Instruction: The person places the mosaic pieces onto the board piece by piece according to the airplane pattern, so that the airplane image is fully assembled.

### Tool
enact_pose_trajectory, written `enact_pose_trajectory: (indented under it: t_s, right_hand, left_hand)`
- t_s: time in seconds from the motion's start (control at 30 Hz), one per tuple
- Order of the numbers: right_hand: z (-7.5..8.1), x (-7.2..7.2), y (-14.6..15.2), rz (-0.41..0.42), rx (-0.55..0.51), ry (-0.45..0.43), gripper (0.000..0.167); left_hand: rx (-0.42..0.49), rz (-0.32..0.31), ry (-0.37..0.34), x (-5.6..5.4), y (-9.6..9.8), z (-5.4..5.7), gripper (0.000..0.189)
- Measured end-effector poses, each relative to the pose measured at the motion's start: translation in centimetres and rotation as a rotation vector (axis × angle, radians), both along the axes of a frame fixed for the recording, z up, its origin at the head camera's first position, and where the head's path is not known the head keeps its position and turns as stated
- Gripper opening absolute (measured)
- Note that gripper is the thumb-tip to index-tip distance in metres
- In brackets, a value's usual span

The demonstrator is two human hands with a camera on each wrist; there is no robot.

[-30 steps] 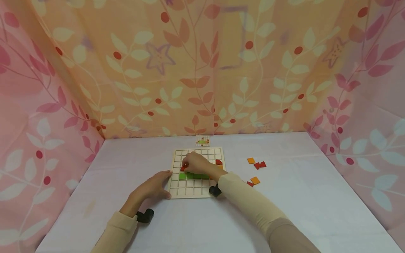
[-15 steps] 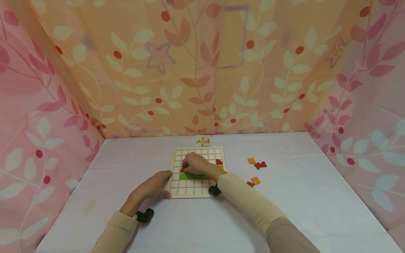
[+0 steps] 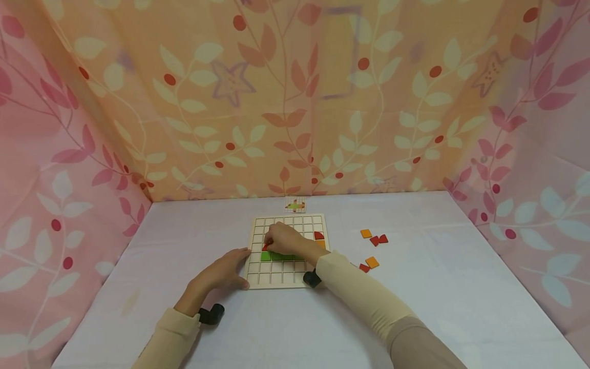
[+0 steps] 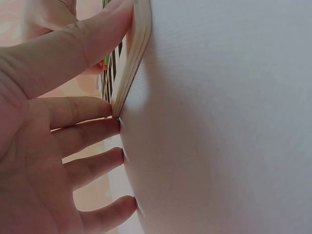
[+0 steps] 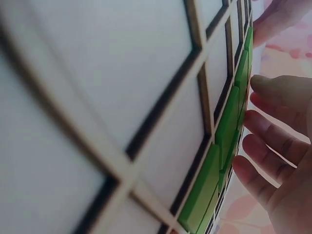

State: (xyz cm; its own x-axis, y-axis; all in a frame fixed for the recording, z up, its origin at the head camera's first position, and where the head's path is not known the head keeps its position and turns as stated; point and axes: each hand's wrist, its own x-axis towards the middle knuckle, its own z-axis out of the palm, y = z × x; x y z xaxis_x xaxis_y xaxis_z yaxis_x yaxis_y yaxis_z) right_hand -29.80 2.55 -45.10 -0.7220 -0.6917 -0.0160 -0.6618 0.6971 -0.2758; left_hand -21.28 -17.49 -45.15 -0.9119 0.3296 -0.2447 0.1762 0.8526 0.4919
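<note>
A wooden grid board [image 3: 276, 279] lies on the white table. My left hand [image 3: 226, 269] rests at its left side, fingers extended; in the left wrist view the thumb [image 4: 83, 48] presses the board's edge and the other fingertips touch the cloth. Over the board's middle, my right hand [image 3: 287, 238] pinches a small red tile [image 3: 265, 247] by a left-hand cell, just above a row of green square tiles [image 3: 266, 256]. The right hand covers part of that row. Green tiles [image 5: 226, 129] sit in cells in the right wrist view. A red rounded tile [image 3: 319, 236] and an orange tile [image 3: 320, 244] lie near the board's right edge.
A small pattern card [image 3: 295, 205] lies behind the board. Loose to the right are orange square tiles [image 3: 366, 233] and several red tiles [image 3: 375, 241], some partly behind the right sleeve [image 3: 359, 292]. Flowered curtains [image 3: 286, 102] enclose the table at the back and sides.
The right hand's fingers shift very slightly at the red tile, which sits a touch lower and further left. The left hand stays at the board's edge.
</note>
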Motion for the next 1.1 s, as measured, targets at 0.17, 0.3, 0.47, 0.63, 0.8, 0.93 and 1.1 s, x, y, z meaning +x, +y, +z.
enact_pose_trajectory:
  t_s: [0.17,0.3,0.47,0.63,0.8,0.93,1.1]
  right_hand:
    - [0.3,0.0,0.5,-0.017,-0.036,-0.015,0.020]
    - [0.9,0.4,1.2,-0.030,-0.084,-0.053,0.021]
    - [1.1,0.5,2.5,-0.025,-0.146,-0.078,0.021]
    - [1.4,0.6,4.0,-0.025,-0.192,-0.095,0.022]
    - [1.7,0.8,5.7,-0.039,-0.216,-0.107,0.021]
    - [1.9,0.9,7.1,-0.051,-0.217,-0.085,0.021]
    - [2.5,1.6,8.7,-0.063,-0.224,-0.063,0.021]
  left_hand:
    - [-0.006,0.015,-0.008,0.0,0.1,-0.1,0.089]
    - [-0.008,0.020,-0.012,-0.1,0.1,-0.1,0.089]
    - [0.000,0.015,-0.008,0.0,0.1,0.0,0.089]
    - [0.003,0.013,0.000,0.0,0.1,-0.1,0.088]
    - [-0.004,0.016,0.005,0.0,0.1,-0.2,0.089]
    - [-0.009,0.023,0.005,0.0,0.1,-0.2,0.089]
    - [-0.002,0.029,0.002,0.0,0.1,-0.1,0.088]
